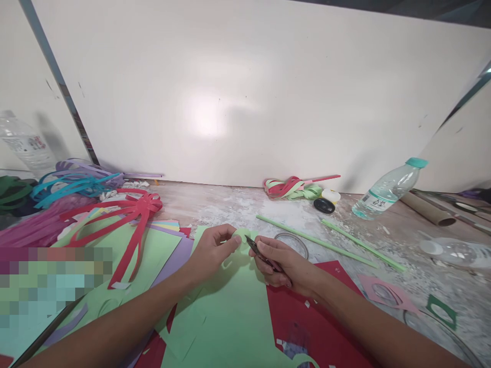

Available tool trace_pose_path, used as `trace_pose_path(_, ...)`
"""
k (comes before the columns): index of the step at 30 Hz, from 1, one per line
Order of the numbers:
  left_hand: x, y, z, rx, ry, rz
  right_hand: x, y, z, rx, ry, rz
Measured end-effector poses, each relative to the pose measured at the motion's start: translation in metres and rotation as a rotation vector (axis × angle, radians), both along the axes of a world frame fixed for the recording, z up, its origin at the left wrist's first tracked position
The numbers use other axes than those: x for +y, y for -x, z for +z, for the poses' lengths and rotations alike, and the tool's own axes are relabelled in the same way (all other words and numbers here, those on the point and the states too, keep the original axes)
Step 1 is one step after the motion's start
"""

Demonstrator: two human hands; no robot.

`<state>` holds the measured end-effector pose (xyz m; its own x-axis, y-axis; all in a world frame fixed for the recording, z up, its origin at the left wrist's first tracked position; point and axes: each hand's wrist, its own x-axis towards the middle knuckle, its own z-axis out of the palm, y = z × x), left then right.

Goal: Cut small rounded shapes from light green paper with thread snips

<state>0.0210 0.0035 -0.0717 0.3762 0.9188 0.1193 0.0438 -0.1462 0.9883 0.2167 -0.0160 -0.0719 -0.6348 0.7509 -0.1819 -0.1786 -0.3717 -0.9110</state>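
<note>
My left hand (215, 250) pinches the top edge of a light green paper sheet (230, 312) that lies over red paper (307, 317) on the table. My right hand (282, 266) is closed round small dark scissors (258, 250), whose blades meet the green paper at a rounded cut right beside my left fingers. Both hands sit close together near the middle of the table.
Red (126, 214), blue and purple paper-strip shapes lie at the left on coloured sheets. Two green strips (318, 240), a clear ring (293, 243), a bundle of strips (293, 188), a black lid (324, 205) and a water bottle (387, 191) lie behind. A cardboard tube (427, 209) and pink and green offcuts are at the right.
</note>
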Motion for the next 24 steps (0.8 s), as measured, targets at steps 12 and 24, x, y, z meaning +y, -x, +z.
trace_pose_path(12, 0.000, 0.001, -0.001, 0.023, -0.025, -0.027, 0.000, 0.001, -0.001, 0.015, -0.002, 0.015)
trace_pose_path(24, -0.065, 0.013, 0.051, -0.048, -0.160, 0.156, 0.009, -0.006, 0.002, 0.067, -0.029, -0.077)
